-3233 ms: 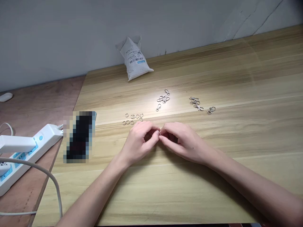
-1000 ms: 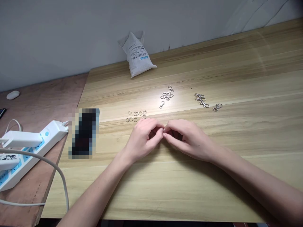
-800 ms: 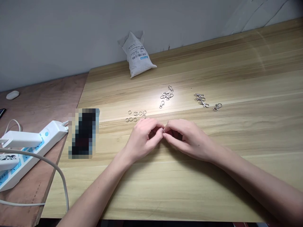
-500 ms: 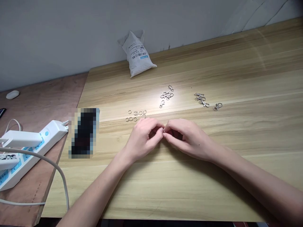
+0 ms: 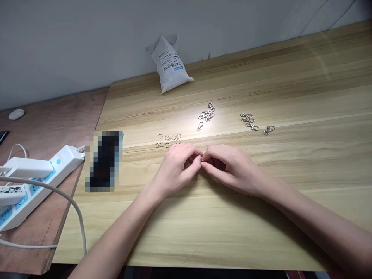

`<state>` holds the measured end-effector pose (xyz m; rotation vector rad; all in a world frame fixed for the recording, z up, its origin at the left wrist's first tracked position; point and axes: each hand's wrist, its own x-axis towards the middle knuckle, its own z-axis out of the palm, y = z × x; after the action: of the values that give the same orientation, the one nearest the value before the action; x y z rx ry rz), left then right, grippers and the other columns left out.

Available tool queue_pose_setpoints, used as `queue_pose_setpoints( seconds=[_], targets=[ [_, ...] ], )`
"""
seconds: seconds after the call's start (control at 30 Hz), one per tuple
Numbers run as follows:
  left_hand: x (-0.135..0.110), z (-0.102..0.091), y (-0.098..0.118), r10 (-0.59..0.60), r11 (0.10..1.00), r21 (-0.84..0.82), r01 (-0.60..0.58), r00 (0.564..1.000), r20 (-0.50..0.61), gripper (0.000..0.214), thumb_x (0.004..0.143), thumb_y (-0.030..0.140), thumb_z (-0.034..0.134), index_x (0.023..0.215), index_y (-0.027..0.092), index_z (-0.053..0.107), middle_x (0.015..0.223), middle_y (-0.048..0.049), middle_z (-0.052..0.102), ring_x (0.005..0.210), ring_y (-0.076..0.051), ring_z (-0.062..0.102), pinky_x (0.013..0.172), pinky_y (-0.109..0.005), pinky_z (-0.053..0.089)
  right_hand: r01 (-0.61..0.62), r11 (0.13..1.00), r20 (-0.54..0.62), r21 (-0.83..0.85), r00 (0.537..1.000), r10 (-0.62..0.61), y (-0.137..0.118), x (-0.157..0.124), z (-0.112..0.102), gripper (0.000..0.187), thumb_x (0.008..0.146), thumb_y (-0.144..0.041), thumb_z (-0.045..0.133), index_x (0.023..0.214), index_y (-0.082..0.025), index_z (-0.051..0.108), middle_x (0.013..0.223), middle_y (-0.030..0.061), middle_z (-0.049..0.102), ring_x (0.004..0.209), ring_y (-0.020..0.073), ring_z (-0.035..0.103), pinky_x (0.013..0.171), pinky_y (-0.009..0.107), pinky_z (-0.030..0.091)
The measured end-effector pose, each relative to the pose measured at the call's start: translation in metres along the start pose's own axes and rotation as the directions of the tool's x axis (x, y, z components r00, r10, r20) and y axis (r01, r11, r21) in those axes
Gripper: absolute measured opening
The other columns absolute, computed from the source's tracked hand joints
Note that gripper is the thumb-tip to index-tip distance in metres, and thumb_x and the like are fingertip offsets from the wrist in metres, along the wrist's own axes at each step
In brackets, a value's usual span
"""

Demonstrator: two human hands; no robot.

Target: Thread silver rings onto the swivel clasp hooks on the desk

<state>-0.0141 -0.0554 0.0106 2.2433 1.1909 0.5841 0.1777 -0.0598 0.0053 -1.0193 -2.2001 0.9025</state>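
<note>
My left hand (image 5: 181, 164) and my right hand (image 5: 232, 168) meet fingertip to fingertip above the table. Between the pinched thumbs and fingers a small silver metal piece (image 5: 202, 158) glints; the fingers hide most of it, and I cannot tell whether it is a ring or a clasp. Beyond my left hand lie several loose metal key rings (image 5: 167, 145). Farther back is a cluster of lobster clasps (image 5: 206, 115). To the right, several clasps with rings on them (image 5: 247, 120) lie together, and one more clasp with a ring (image 5: 269, 130) sits slightly apart.
A white plastic parcel bag (image 5: 173, 71) leans at the back by the wall. On the left lies a pixelated dark flat object (image 5: 104, 161). A white power strip (image 5: 43, 182) with plugs and a grey cable (image 5: 74, 205) occupies the lower brown table (image 5: 66, 120).
Both hands keep their pinch, with hardly any finger movement visible. The whole view has shifted slightly; the rings and clasps lie as before.
</note>
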Motion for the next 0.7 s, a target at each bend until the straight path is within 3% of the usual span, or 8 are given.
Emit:
queue_pose_setpoints(
  seconds=[0.7],
  targets=[
    [-0.0011, 0.0006, -0.0015, 0.019, 1.0, 0.007, -0.019, 1.0, 0.001, 0.015, 0.093, 0.018, 0.048, 0.087, 0.018, 0.061, 0.08, 0.0004, 0.066, 0.076, -0.014, 0.057, 0.076, -0.031, 0.038, -0.01, 1.0, -0.002, -0.014, 1.0, 0.01, 0.0012, -0.0011, 0.0007, 0.013, 0.09, -0.019, 0.051, 0.078, -0.018, 0.056, 0.068, -0.0004, 0.057, 0.06, 0.0119, 0.047, 0.059, 0.025, 0.033]
  ],
)
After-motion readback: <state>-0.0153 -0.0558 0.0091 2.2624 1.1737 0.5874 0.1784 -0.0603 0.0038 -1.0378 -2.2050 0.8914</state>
